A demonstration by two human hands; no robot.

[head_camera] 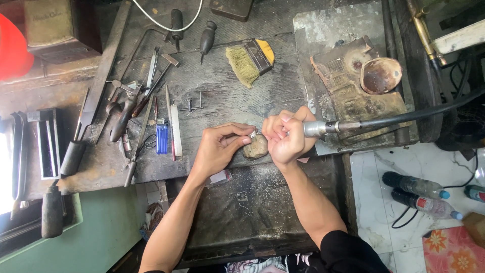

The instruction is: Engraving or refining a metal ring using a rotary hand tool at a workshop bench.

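A small silver metal ring (pixel 253 134) sits pinched in the fingertips of the left hand (pixel 221 146), just above a worn brownish wooden bench peg (pixel 256 147) at the front edge of the dark, scuffed workbench (pixel 222 96). The right hand (pixel 285 136) is curled tight around a metal rotary handpiece (pixel 319 128) on a black flexible shaft (pixel 404 117), its tip at the ring. Further left lie a blue plastic lighter (pixel 161 137) and scattered hand tools (pixel 136 108); a straw-bristled brush (pixel 250 60) lies behind.
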